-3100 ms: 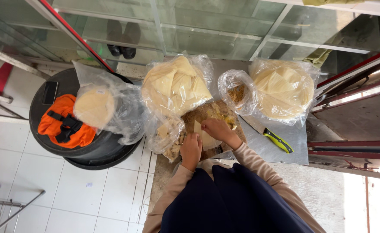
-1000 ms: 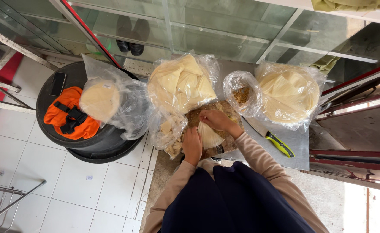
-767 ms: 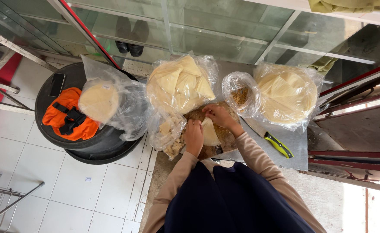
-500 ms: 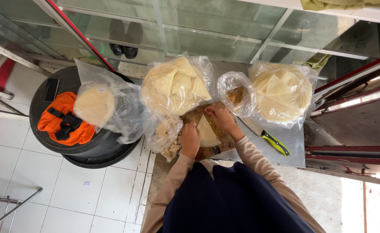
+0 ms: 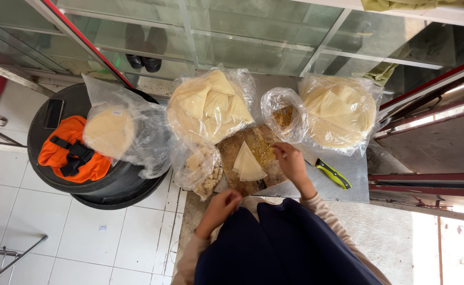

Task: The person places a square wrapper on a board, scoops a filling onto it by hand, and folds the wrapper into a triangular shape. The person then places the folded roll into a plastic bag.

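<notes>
The right hand [image 5: 290,161] rests on the wooden board [image 5: 253,158], its grip pinched narrow just right of the triangular wedges [image 5: 249,166] lying mid-board; whether it holds crumbs I cannot tell. The left hand [image 5: 220,203], loosely curled and empty, hangs off the board's near edge. A careless sweep could push crumbs off the desk [image 5: 348,179]. The green-handled knife [image 5: 331,173] lies right of the board; bagged flatbreads [image 5: 211,105] crowd its far side.
</notes>
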